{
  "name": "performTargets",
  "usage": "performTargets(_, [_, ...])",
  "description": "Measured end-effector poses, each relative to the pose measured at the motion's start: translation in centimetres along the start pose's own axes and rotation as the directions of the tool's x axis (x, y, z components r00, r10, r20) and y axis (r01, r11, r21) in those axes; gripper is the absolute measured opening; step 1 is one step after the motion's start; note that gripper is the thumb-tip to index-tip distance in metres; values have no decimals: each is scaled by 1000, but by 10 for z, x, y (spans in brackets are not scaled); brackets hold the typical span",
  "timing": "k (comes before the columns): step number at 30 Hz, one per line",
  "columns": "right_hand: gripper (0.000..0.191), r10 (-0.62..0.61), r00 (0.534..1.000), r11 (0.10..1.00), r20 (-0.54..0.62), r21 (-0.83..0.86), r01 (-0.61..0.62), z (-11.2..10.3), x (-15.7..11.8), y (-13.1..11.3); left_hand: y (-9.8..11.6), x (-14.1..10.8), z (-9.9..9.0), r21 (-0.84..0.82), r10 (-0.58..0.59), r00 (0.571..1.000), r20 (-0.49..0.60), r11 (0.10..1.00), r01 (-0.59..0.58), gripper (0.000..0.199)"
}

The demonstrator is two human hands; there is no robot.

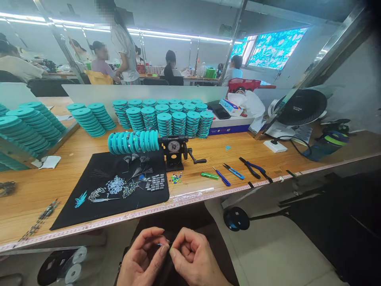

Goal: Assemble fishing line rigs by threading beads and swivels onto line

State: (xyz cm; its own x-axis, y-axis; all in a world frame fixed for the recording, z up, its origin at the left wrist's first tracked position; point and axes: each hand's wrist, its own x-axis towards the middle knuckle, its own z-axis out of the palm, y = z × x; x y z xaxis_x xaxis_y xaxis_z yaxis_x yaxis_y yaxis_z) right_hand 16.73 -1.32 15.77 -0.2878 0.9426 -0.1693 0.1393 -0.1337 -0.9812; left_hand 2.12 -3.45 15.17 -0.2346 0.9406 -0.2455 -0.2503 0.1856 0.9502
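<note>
Both my hands are close together over my lap, below the table's front edge. My left hand (pixel 148 258) pinches a tiny light-coloured piece between thumb and forefinger; its kind is too small to make out. Right beside it, my right hand (pixel 192 254) is also pinched, with its fingertips almost touching the left ones and what it holds hidden. On the table in front lies a black mat (pixel 119 206) with small heaps of pale beads (pixel 116 185), metal parts (pixel 97 194), grey weights (pixel 155 182) and light-blue tubes (pixel 80 199).
Behind the mat stands a hand-cranked winder (pixel 174 149) carrying turquoise spools (pixel 133 142). Stacks of turquoise spools (pixel 178 123) fill the back and left. To the right lie a green tube (pixel 209 175), a blue pen-like tool (pixel 222 176), thread snips (pixel 234 171) and pliers (pixel 253 167). People sit beyond.
</note>
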Motion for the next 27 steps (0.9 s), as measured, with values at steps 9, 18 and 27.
performTargets(9, [22, 3, 1000, 1000, 1, 11, -3, 1, 1, 5, -5, 0, -2, -33, 2, 1000, 15, 999, -2, 38])
performTargets(18, [18, 34, 999, 999, 8, -30, -34, 2, 1, 4, -8, 1, -3, -33, 5, 999, 32, 999, -4, 34])
performTargets(27, [20, 42, 999, 998, 11, -44, -41, 2, 0, 2, -4, 0, -1, 1, 35, 999, 35, 999, -35, 32])
